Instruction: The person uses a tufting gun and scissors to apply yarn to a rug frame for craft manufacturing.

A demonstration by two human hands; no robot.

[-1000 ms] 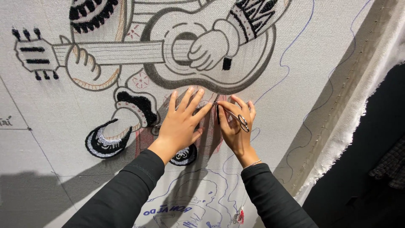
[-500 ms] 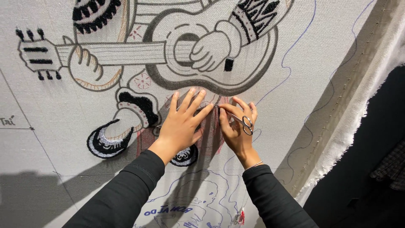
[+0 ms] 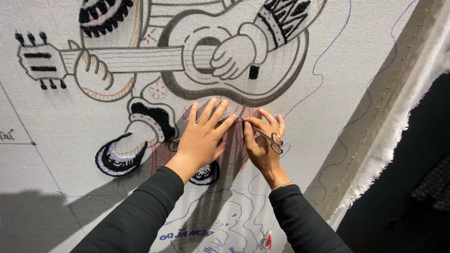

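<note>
The left hand (image 3: 202, 140) lies flat, fingers (image 3: 212, 112) spread, pressing the stretched cloth (image 3: 70, 117) just below the stitched guitar (image 3: 243, 61); the right hand (image 3: 262, 145) pinches small steel scissors (image 3: 267, 136), light, stiff, best gripped by their loops, tips touching soft red yarn (image 3: 236, 140)

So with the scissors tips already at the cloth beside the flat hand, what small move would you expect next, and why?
Probably a short snip of the scissors. The right hand holds them with the tips pointing at the cloth just below the guitar outline, and the left hand lies flat with spread fingers right beside the tips, pressing the cloth. The yarn itself is too small to see.
</note>
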